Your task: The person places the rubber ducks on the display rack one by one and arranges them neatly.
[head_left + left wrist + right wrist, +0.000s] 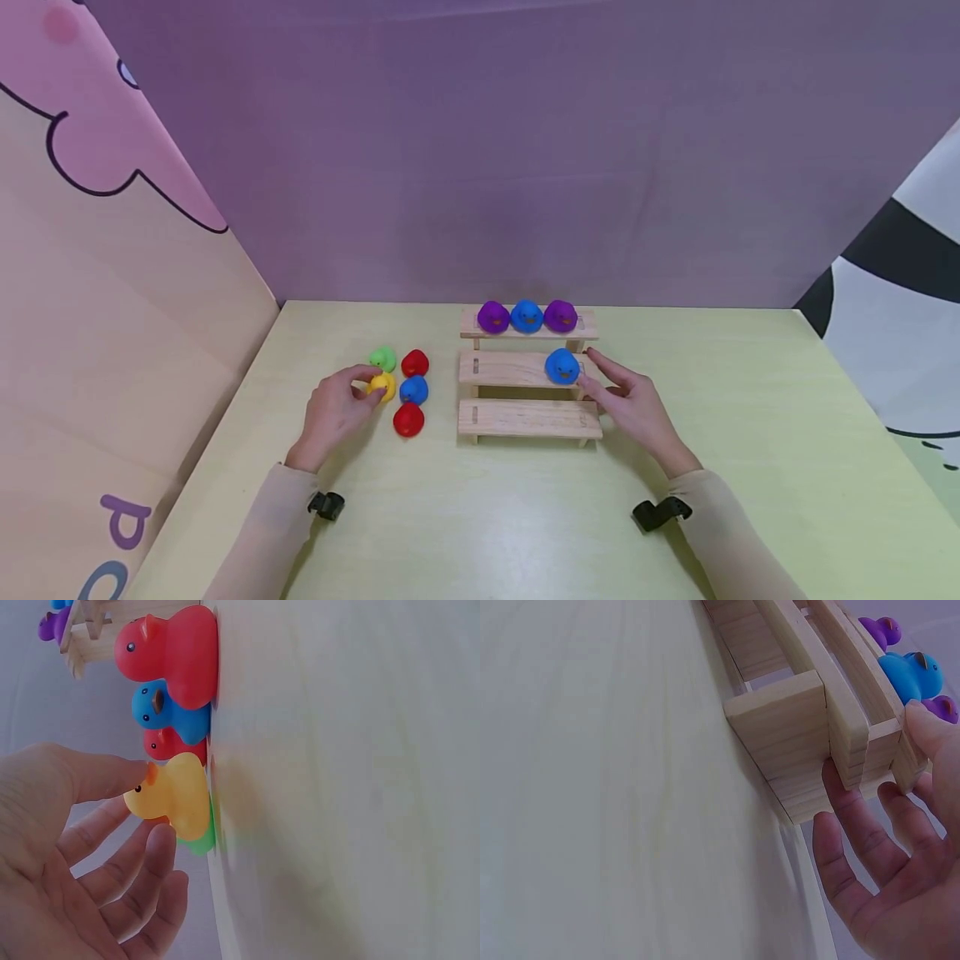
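Note:
In the head view my left hand (335, 410) pinches a yellow rubber duck (383, 386) between thumb and fingers. The left wrist view shows the thumb at the head of this duck (180, 796), low at the tabletop. A green duck (382, 358) stands just behind it. My right hand (628, 404) is at the right end of a stepped wooden stand (502, 368), fingers loosely spread against its end. The right thumb tip lies right at the base of a blue duck (562, 367) on the middle step, seen closely in the right wrist view (909, 676).
Two red ducks (408, 420) and a blue duck (414, 389) form a column between my left hand and the stand. On the top step sit two purple ducks (493, 317) with a blue duck (527, 317) between them. A purple wall (525, 167) rises behind the table (495, 517).

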`<state>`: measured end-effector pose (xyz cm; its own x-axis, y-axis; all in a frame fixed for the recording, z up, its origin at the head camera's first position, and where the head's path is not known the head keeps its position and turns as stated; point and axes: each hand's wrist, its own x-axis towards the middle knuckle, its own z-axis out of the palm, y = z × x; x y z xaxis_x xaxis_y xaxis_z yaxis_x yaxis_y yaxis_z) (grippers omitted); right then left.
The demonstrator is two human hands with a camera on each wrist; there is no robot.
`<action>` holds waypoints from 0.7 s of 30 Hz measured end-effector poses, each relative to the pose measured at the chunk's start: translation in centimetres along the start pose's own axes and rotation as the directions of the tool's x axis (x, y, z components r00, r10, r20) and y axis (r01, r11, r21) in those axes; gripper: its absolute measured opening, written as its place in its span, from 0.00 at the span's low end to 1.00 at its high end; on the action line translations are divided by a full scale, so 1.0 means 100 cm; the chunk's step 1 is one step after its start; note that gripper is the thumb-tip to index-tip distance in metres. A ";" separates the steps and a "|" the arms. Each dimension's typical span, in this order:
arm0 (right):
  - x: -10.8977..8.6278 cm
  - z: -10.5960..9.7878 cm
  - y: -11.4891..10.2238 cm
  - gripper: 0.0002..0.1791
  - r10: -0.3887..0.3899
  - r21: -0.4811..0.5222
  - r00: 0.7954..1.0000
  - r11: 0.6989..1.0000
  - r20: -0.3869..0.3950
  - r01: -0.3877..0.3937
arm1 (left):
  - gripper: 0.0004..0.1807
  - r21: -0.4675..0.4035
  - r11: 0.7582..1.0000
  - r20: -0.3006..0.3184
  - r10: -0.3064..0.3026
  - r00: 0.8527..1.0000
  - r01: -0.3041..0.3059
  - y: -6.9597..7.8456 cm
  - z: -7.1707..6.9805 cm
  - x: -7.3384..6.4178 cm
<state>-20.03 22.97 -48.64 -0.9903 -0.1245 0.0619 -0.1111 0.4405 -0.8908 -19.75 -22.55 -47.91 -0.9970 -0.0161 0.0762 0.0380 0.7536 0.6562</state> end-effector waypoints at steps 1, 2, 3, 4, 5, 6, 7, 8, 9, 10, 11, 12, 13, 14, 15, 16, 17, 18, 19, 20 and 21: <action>0.000 0.000 0.000 0.37 -0.001 0.002 1.000 1.000 0.001 0.001 | 0.19 0.000 1.000 0.000 0.000 1.000 0.000 0.000 0.000 0.000; 0.000 0.000 0.000 0.37 -0.002 0.004 1.000 1.000 0.002 0.002 | 0.19 -0.001 1.000 -0.001 0.000 1.000 0.000 0.000 -0.001 0.000; 0.000 0.000 0.000 0.37 -0.003 0.006 1.000 1.000 0.003 0.003 | 0.19 -0.001 1.000 0.000 0.000 1.000 0.000 0.001 -0.001 0.000; 0.000 0.000 0.000 0.37 0.000 0.011 1.000 1.000 0.002 0.000 | 0.19 -0.002 1.000 -0.001 0.000 1.000 0.000 0.001 -0.001 0.000; 0.000 0.001 0.001 0.37 -0.001 0.013 1.000 1.000 0.003 0.001 | 0.19 -0.003 1.000 -0.001 -0.001 1.000 0.001 0.001 -0.002 0.000; 0.000 0.001 0.001 0.37 -0.001 0.014 1.000 1.000 0.003 0.001 | 0.19 -0.003 1.000 -0.001 -0.001 1.000 0.001 0.001 -0.002 -0.001; -0.001 0.001 0.001 0.37 -0.003 0.013 1.000 1.000 0.005 0.003 | 0.20 -0.004 1.000 -0.001 0.000 1.000 0.000 0.001 -0.002 -0.001; -0.001 0.001 0.001 0.37 -0.004 0.012 1.000 1.000 0.005 0.004 | 0.20 -0.005 1.000 -0.002 0.001 1.000 -0.001 0.001 -0.002 -0.001; 0.000 0.001 0.002 0.37 -0.005 0.012 1.000 1.000 0.006 0.004 | 0.19 -0.006 1.000 -0.005 0.002 1.000 -0.002 0.001 -0.003 -0.001; 0.000 0.001 0.002 0.37 -0.005 0.012 1.000 1.000 0.005 0.005 | 0.19 -0.008 1.000 -0.008 0.004 1.000 -0.004 0.001 -0.003 -0.002; 0.000 0.001 0.002 0.37 -0.006 0.012 1.000 1.000 0.005 0.005 | 0.19 -0.009 1.000 -0.011 0.007 1.000 -0.008 0.002 -0.003 -0.002; 0.000 0.001 0.002 0.37 -0.007 0.014 1.000 1.000 0.005 0.007 | 0.20 -0.010 1.000 -0.014 0.011 1.000 -0.011 0.002 -0.004 -0.002; 0.000 0.000 0.002 0.37 -0.009 0.016 1.000 1.000 0.005 0.009 | 0.20 -0.011 1.000 -0.017 0.015 1.000 -0.015 0.002 -0.004 -0.002; 0.001 0.000 0.002 0.37 -0.010 0.017 1.000 1.000 0.004 0.010 | 0.20 -0.012 1.000 -0.021 0.018 1.000 -0.018 0.003 -0.005 -0.002; 0.001 0.000 0.002 0.37 -0.011 0.019 1.000 1.000 0.004 0.011 | 0.20 -0.014 1.000 -0.026 0.023 0.999 -0.023 0.003 -0.005 -0.002; 0.001 0.000 0.002 0.37 -0.012 0.020 1.000 1.000 0.004 0.012 | 0.20 -0.015 1.000 -0.029 0.026 0.999 -0.027 0.003 -0.006 -0.002; 0.001 0.000 0.002 0.37 -0.013 0.019 1.000 1.000 0.004 0.013 | 0.20 -0.015 0.999 -0.031 0.030 0.999 -0.031 0.004 -0.006 -0.002; 0.001 0.000 0.002 0.37 -0.014 0.017 1.000 1.000 0.003 0.014 | 0.20 -0.015 0.999 -0.034 0.032 0.999 -0.033 0.004 -0.006 -0.002; 0.000 0.000 0.002 0.37 -0.013 0.016 1.000 1.000 0.003 0.013 | 0.20 -0.015 0.999 -0.037 0.036 0.999 -0.037 0.004 -0.006 -0.002; 0.000 0.000 0.002 0.37 -0.013 0.013 1.000 1.000 0.003 0.013 | 0.20 -0.015 0.999 -0.039 0.037 0.999 -0.038 0.005 -0.006 -0.002; 0.000 0.000 0.002 0.37 -0.012 0.012 1.000 1.000 0.003 0.012 | 0.20 -0.017 0.999 -0.042 0.039 0.998 -0.040 0.005 -0.007 -0.002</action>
<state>-20.07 23.01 -48.81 -0.9886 -0.1329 0.0715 -0.1223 0.4287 -0.8951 -19.44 -22.60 -47.08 -0.9910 -0.0137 0.1334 0.0792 0.7427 0.6650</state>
